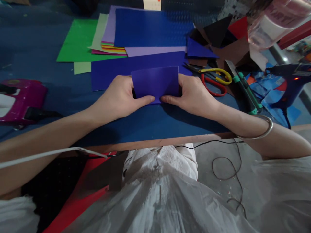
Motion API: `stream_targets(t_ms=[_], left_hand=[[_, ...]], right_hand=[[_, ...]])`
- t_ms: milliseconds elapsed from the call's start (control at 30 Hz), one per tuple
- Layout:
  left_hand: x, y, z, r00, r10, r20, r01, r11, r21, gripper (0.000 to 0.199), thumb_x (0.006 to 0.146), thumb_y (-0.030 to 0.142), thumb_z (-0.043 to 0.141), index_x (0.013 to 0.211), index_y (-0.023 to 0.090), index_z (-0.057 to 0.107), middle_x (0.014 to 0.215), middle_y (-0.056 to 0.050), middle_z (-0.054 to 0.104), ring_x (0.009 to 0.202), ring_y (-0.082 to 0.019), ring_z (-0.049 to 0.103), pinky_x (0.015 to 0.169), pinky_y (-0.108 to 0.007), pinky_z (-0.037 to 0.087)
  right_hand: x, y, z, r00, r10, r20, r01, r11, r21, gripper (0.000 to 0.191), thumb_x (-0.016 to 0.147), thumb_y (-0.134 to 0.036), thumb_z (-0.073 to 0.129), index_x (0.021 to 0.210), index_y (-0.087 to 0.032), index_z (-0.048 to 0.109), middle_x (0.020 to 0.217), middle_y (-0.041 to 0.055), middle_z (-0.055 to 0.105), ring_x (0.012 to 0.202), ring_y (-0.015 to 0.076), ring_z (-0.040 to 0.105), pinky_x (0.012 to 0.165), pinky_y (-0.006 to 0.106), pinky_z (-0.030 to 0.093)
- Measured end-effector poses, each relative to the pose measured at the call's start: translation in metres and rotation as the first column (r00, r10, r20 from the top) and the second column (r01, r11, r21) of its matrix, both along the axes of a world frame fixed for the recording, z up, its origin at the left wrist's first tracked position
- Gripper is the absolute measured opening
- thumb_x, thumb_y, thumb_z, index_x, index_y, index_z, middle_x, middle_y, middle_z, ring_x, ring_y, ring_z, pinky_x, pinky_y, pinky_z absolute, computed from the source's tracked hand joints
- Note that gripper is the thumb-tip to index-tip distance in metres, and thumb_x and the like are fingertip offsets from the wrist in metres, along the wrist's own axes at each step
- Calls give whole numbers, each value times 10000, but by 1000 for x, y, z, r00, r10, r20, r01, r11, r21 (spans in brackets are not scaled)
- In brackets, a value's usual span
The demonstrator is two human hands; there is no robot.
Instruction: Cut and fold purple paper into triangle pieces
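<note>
- Device (pixel 29 100), magenta with black parts, sits toward the left end of the desk (pixel 150 124), back from the front edge.
- Green sheet (pixel 73 40) lies farther back, toward the desk's far edge, with 1 small pale green piece (pixel 82 68) at its near side.
- Purple sheet (pixel 108 72) lies flat, partly hidden behind the left hand (pixel 121 97).
- The left hand is closed on 1 side of the purple paper piece (pixel 155 82): thumb in front, at the lower part, fingers hidden behind.
- The purple paper piece is raised between the 2 hands, about midway along the desk's front edge and back from it; I cannot tell whether its bottom touches the desk.
- Beyond it, a blue sheet (pixel 152 27) tops a stack of coloured paper.
- The right hand (pixel 194 92) pinches the other side likewise, its thumb tip near the left one.
- Just beside it lie scissors (pixel 206 70) with 1 yellow and 1 red handle, then a green cutter (pixel 247 92).
- A blue glue gun (pixel 288 81) is farthest right, near the desk's front edge.
</note>
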State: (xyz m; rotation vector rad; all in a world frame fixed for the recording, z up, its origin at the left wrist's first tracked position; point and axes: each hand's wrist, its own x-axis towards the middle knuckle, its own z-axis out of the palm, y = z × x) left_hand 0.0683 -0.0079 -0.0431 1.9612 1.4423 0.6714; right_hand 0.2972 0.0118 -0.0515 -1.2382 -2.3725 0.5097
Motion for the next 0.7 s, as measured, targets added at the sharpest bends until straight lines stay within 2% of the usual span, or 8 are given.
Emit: stream_targets(t_ms=[200, 400, 700], left_hand=[[0, -3, -3, 998, 20, -59, -16, 998, 64, 340, 801, 476, 730, 1027, 222, 749, 1049, -34, 798, 1000, -308, 712, 950, -420, 595], [1, -8, -7, 992, 58, -108, -45, 991, 123, 373, 845, 504, 707, 1118, 250, 730, 1130, -29, 787, 1091, -320, 692, 1028, -442, 565], [0, -5, -12, 992, 8, -123, 10, 989, 147, 325, 842, 451, 698, 1111, 273, 736, 1150, -43, 773, 1092, -329, 707, 1040, -458, 555]], right_hand=[[1, -1, -2, 999, 11, 51, -12, 1000, 23, 317, 910, -396, 696, 1150, -199, 634, 1070, 107, 734, 1100, 369, 675, 944, 515, 549], [2, 3, -4, 995, 9, 102, -13, 999, 39, 296, 919, -407, 700, 1112, -202, 609, 1055, 102, 715, 1077, 359, 666, 942, 508, 540], [0, 3, 0, 995, 23, 96, -21, 1000, -23, 266, 911, -397, 710, 1084, -212, 628, 1026, 88, 722, 1053, 342, 665, 924, 472, 512]])
